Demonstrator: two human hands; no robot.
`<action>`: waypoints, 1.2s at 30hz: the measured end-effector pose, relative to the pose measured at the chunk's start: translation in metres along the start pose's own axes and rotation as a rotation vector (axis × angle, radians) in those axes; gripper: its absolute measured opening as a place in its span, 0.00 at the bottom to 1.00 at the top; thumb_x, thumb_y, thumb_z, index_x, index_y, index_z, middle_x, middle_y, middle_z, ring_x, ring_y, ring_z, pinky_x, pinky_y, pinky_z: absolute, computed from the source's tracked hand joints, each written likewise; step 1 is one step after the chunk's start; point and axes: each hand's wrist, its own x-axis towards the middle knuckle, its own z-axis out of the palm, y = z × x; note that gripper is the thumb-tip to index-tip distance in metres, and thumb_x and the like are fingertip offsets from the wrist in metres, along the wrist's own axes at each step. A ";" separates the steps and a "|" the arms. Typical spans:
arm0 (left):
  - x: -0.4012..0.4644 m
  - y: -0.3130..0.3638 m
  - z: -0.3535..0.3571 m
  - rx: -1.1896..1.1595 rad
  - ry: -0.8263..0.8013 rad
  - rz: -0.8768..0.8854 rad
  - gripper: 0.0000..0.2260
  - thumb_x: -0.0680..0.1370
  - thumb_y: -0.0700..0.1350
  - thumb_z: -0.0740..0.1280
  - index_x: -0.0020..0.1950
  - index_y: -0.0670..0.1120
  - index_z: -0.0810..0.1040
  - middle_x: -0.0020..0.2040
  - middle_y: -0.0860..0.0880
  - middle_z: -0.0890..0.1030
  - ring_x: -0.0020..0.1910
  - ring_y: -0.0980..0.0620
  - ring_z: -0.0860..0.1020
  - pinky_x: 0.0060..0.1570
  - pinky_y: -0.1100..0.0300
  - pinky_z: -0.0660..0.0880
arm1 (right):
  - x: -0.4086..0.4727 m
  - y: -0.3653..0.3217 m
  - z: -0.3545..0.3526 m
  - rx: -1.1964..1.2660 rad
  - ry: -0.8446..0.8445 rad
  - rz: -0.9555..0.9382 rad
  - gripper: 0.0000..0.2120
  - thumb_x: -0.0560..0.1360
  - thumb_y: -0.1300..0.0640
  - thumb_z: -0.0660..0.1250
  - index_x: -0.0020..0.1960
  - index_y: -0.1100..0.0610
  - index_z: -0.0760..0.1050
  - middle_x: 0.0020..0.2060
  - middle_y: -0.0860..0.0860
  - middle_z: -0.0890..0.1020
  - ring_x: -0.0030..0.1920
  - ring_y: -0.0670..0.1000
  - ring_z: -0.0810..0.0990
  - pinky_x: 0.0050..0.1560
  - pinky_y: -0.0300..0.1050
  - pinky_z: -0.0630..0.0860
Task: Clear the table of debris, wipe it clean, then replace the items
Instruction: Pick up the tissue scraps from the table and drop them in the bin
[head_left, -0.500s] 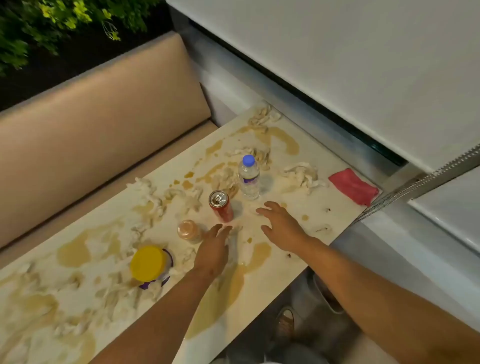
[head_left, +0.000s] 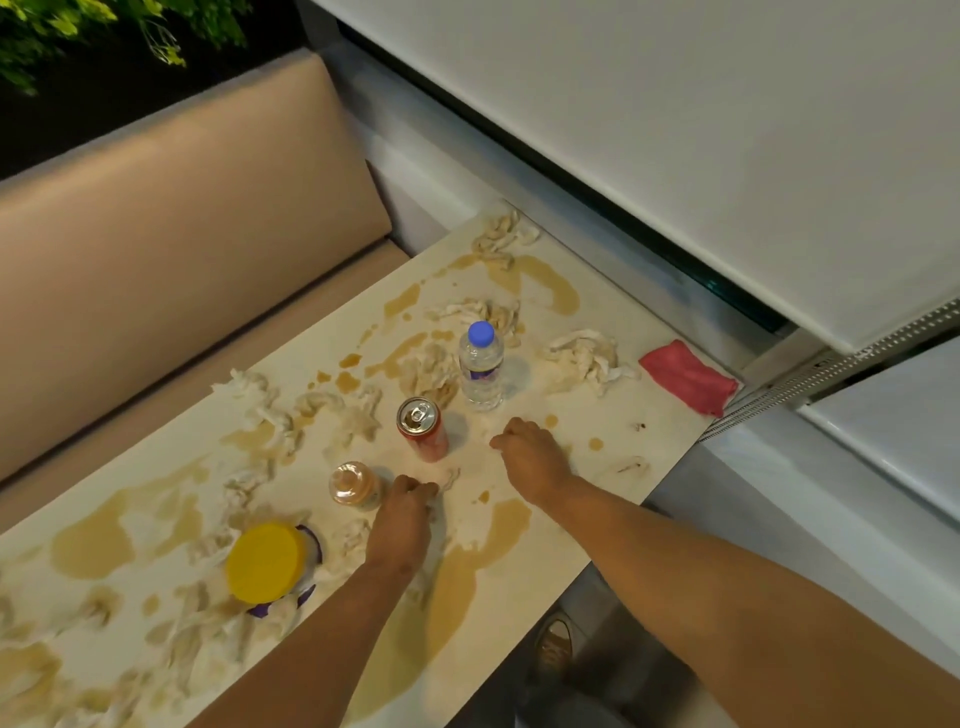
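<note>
Down low, both hands on the messy table (head_left: 613, 410). Left hand (head_left: 402, 519) fingers curled, pinching a long paper scrap (head_left: 451, 479) pointing away toward the red can (head_left: 422, 428). Right hand (head_left: 532, 457) fingers bent onto the top, grip unclear. Pink cloth (head_left: 688, 376) flat at the far right corner.

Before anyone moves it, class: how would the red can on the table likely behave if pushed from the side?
The red can stands upright and narrow, so it would probably tip rather than slide. Its tab looks lifted, so it may be open and could spill. Once down, its round body would likely roll across the wet table.
</note>
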 end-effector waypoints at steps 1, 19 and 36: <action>0.001 -0.001 0.000 0.005 0.011 0.007 0.15 0.75 0.31 0.68 0.58 0.43 0.84 0.54 0.44 0.77 0.52 0.42 0.76 0.47 0.59 0.69 | -0.002 -0.003 0.004 0.039 0.013 0.018 0.21 0.80 0.65 0.60 0.69 0.52 0.77 0.61 0.54 0.75 0.61 0.58 0.75 0.61 0.50 0.71; -0.028 0.064 0.019 -0.269 -0.026 0.158 0.06 0.78 0.42 0.72 0.54 0.50 0.83 0.48 0.54 0.78 0.42 0.61 0.77 0.45 0.74 0.68 | -0.162 0.036 0.017 0.821 0.271 0.376 0.11 0.82 0.57 0.66 0.63 0.52 0.81 0.56 0.46 0.81 0.53 0.43 0.79 0.54 0.33 0.76; -0.064 0.229 0.165 -0.329 -0.316 0.209 0.07 0.79 0.46 0.71 0.57 0.52 0.83 0.50 0.56 0.79 0.45 0.61 0.80 0.47 0.75 0.73 | -0.266 0.210 0.108 0.925 0.312 0.713 0.09 0.80 0.56 0.69 0.59 0.54 0.82 0.49 0.46 0.83 0.49 0.45 0.81 0.49 0.34 0.76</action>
